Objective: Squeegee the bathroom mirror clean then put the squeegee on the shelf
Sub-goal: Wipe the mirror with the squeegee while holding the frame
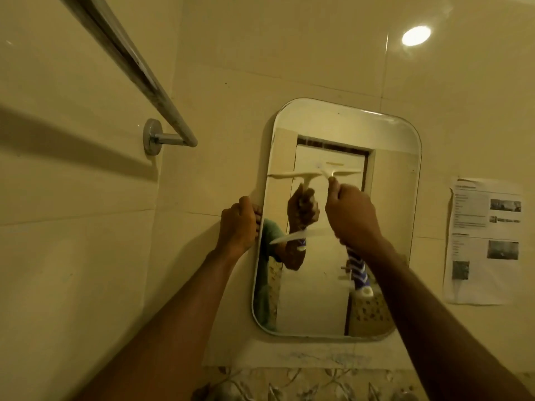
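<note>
From the head camera, my right hand [351, 215] is clenched around the handle of the pale squeegee [343, 172], whose blade lies flat against the upper part of the mirror [390, 227], just above my knuckles. My left hand [238, 224] grips the mirror's left edge, fingers curled over it, well below the blade.

Two bare forearms, no sleeves reaching the wrists. Left hand [238, 224] and right hand [351, 217]: no rings, watch or bands visible. Reflection in the mirror [402, 134] shows a short green sleeve on the upper arm. Nails not discernible.
</note>
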{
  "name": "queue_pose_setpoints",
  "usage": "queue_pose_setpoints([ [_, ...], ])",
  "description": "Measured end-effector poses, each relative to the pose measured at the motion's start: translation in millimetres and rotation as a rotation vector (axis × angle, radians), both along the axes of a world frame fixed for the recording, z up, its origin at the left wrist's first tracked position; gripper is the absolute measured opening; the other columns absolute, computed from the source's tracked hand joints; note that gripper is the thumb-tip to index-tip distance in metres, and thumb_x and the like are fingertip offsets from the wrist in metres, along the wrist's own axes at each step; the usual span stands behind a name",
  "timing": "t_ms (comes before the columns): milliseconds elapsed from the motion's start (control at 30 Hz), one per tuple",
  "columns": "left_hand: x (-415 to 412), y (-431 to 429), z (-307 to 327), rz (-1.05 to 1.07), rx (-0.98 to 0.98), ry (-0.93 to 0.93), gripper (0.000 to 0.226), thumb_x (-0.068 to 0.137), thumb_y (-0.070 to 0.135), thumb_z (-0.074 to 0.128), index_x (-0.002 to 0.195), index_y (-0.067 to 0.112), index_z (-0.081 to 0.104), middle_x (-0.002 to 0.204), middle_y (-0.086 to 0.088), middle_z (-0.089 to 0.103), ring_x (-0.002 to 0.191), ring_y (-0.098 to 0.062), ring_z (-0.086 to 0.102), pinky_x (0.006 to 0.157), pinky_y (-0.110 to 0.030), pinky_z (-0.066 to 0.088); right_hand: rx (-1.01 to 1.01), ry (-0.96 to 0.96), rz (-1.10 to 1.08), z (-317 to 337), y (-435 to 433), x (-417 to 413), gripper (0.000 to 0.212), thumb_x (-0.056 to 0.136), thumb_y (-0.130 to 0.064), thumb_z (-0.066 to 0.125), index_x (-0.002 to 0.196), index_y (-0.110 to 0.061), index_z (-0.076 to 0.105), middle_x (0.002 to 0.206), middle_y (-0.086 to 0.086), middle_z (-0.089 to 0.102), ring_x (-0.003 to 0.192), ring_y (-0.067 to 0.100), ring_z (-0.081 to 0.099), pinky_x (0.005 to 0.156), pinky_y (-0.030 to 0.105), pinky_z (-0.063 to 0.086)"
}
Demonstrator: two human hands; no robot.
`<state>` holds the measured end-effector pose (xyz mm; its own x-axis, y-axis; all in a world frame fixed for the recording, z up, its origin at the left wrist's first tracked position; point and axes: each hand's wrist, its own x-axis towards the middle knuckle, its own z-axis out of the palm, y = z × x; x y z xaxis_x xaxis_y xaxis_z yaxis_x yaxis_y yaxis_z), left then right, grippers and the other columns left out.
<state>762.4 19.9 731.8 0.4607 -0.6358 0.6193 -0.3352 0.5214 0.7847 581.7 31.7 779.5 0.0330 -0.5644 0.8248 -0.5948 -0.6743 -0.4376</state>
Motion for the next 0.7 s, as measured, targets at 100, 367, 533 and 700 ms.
queue_pose_setpoints([
  [100,1.0,1.6,1.2,-0.045,-0.004,0.042,0.057,0.097,0.039,0.020,0.086,0.005,0.064,0.082,-0.016,0.068,0.075,-0.029,0.066,0.081,-0.049,0.059,0.012,0.022,0.008,-19.9,-7.2,2.2,0.042,0.102,-0.037,0.030,0.068,-0.022,0.049,0.056,-0.004,0.051,0.042,0.004,0.046,0.043,0.015,0.036],
  [367,0.5,-3.2,-2.4,0.022,-0.025,-0.021,0.059,0.099,0.040,0.022,0.090,0.000,0.065,0.086,-0.022,0.069,0.081,-0.036,0.067,0.081,-0.048,0.058,0.130,0.148,-0.082,-137.6,-0.1,-9.5,0.044,0.102,-0.039,0.028,0.068,-0.023,0.052,0.055,-0.008,0.050,0.044,0.002,0.044,0.044,0.013,0.030],
  [533,-6.9,-6.9,-10.6,0.171,-0.072,-0.172,0.052,0.104,0.035,0.030,0.080,0.000,0.062,0.075,-0.017,0.062,0.070,-0.027,0.059,0.058,-0.025,0.044,0.017,-0.023,-0.048,-47.8,-13.0,-45.5,0.050,0.103,-0.038,0.028,0.064,-0.015,0.050,0.053,-0.001,0.047,0.040,0.008,0.040,0.039,0.017,0.033],
  [700,-5.8,-9.7,-8.1,0.271,-0.041,-0.241,0.048,0.104,0.031,0.030,0.075,0.007,0.059,0.070,-0.006,0.056,0.058,-0.006,0.046,0.051,-0.013,0.031,0.018,-0.072,-0.103,-53.2,-40.7,-61.2,0.054,0.104,-0.037,0.026,0.069,-0.008,0.055,0.054,0.005,0.051,0.041,0.013,0.043,0.041,0.024,0.036],
])
